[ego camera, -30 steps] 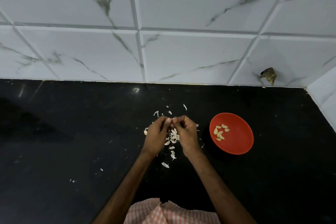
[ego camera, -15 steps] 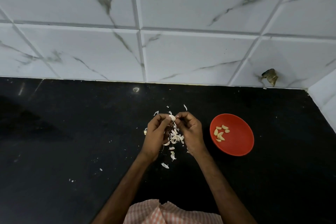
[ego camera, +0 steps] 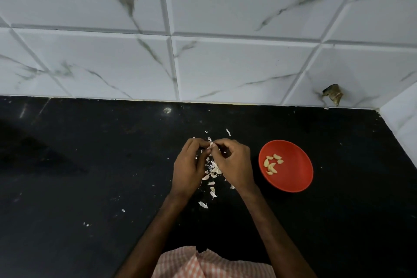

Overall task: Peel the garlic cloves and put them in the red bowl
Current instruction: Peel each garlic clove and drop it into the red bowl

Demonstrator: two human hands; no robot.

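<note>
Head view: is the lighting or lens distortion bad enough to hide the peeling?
Head view: dim, even light, with one small glare spot on the black counter; head view: wall tile joints bow from the wide lens; head view: left hand and right hand are sharp, yet the garlic clove they pinch is too small to read.

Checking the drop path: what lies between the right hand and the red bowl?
Head view: only bare black counter between the right hand and the red bowl; the peels lie further left.
</note>
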